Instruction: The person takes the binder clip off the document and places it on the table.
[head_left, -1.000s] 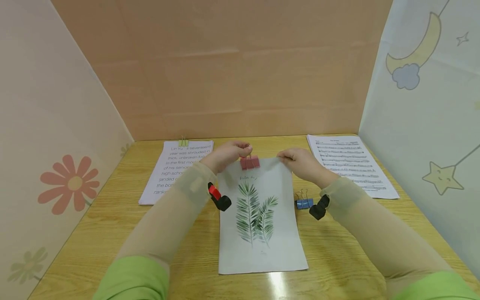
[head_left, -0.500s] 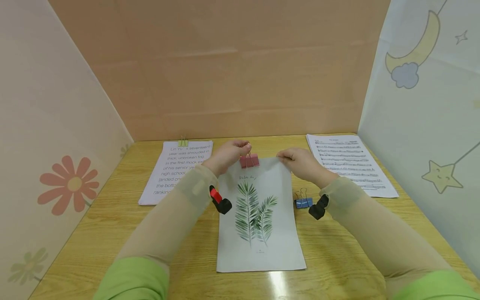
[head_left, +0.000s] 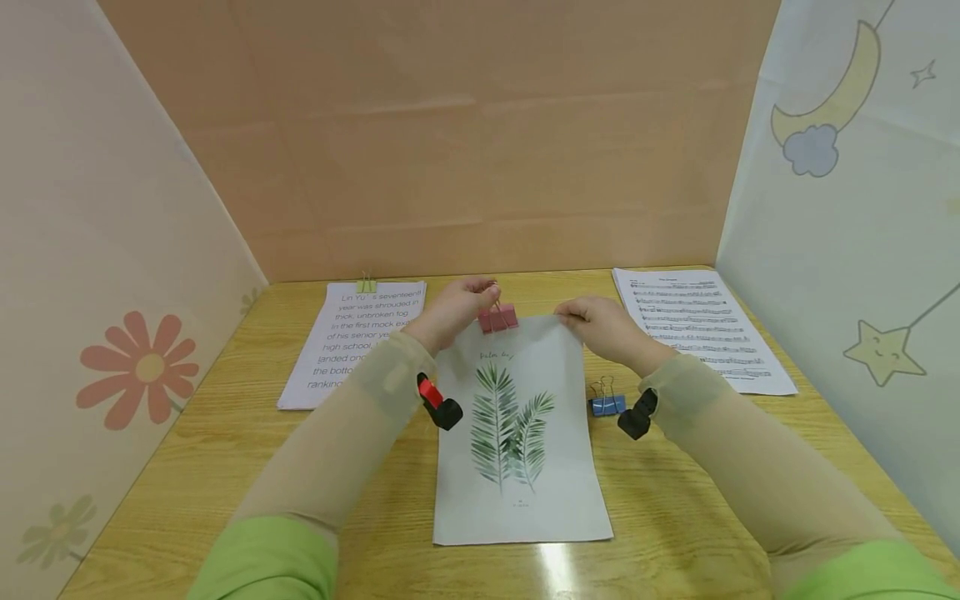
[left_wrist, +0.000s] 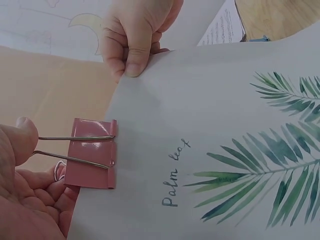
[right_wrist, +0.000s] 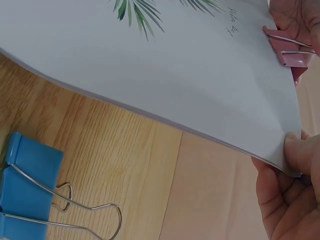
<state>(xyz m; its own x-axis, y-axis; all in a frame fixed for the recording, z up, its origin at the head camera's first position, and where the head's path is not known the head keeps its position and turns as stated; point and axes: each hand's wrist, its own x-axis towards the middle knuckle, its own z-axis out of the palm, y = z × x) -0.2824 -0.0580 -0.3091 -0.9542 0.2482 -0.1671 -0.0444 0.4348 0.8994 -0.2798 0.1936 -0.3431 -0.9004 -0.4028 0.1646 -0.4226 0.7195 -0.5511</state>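
Beside palm sheet: blue clip, sheet music.

The palm leaf print, a white sheet with green fronds and "Palm leaf" lettering, lies lengthwise on the table, its far edge lifted. A pink binder clip grips that edge, handles outward.

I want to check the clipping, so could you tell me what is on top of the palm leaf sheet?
A pink binder clip sits on the top edge of the palm leaf sheet; its underside grip is hidden.
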